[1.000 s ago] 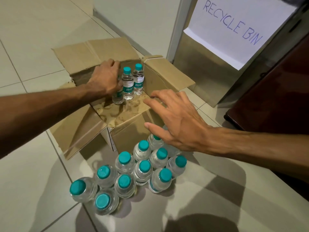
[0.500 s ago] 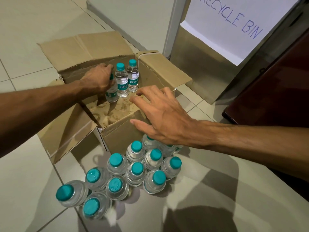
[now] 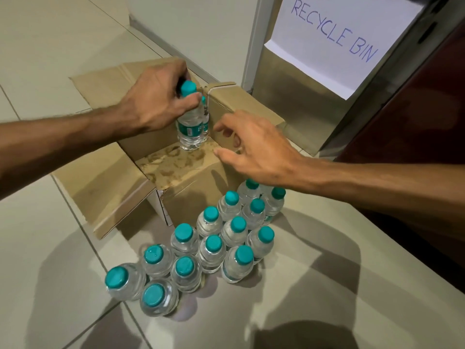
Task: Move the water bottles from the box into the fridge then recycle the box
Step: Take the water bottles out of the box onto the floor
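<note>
An open cardboard box [image 3: 191, 195] stands on the tiled floor with its flaps spread. My left hand [image 3: 156, 102] grips a clear water bottle [image 3: 190, 129] with a teal cap by its neck, raised above the box floor. A second bottle shows just behind it, partly hidden. My right hand [image 3: 254, 149] hovers over the box's right side with fingers spread and loose, holding nothing. Several teal-capped bottles [image 3: 214, 248] stand clustered on the floor in front of the box.
A steel bin [image 3: 297, 102] with a white paper sign reading RECYCLE BIN [image 3: 334, 39] stands behind the box at the right. A dark brown panel [image 3: 415, 122] runs along the far right. Bare floor tiles lie at left and in front.
My left hand has closed on a bottle's neck and lifted it off the box floor. My right hand has moved further over the box's right side.
</note>
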